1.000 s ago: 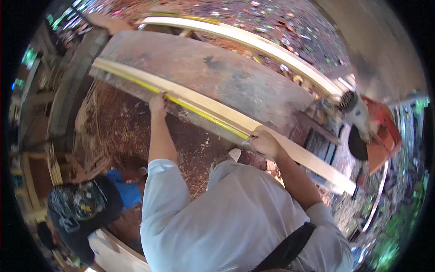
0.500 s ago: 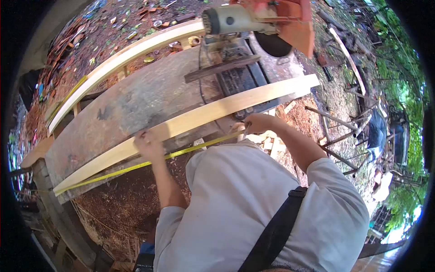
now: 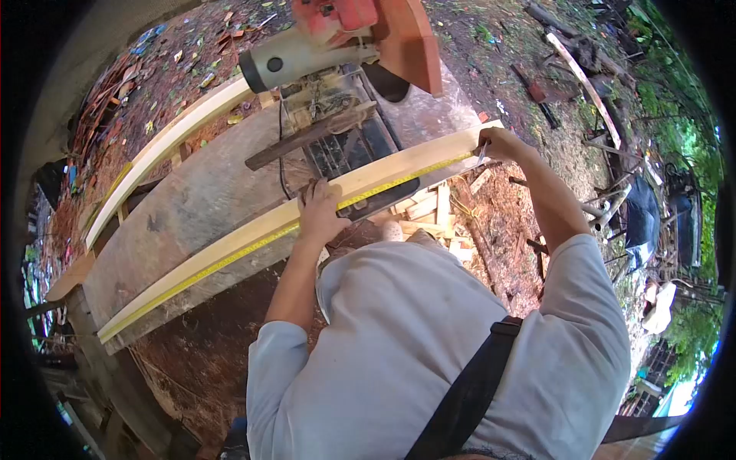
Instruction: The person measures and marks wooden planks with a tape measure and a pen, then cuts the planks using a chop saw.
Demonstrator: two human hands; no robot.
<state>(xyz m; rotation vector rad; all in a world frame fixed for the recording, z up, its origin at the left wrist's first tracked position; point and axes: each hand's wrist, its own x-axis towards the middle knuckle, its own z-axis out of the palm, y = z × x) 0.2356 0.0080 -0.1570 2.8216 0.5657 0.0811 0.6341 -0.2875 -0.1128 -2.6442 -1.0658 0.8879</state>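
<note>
A long pale wooden board [image 3: 414, 164] lies along the near edge of the worn tabletop. Its near side has a yellow tape measure blade [image 3: 245, 250] stretched along it, from the far left end toward the right. With fingers over the board's far edge and thumb on the near side, my left hand [image 3: 319, 215] grips the board about midway, across the tape. My right hand [image 3: 501, 144] is closed around the tape measure at the board's right end; its case is mostly hidden by the fingers.
Behind the board stands a power saw [image 3: 322, 57] with an orange guard, and a dark wood strip [image 3: 307, 138] lies across its base. A second pale board [image 3: 165, 157] runs along the table's far side. Wood offcuts [image 3: 429, 211] litter the ground below.
My right hand has moved right and away from my body, to the board's end, drawing the tape up against the board. My left hand has slid right along the board and now grips it.
</note>
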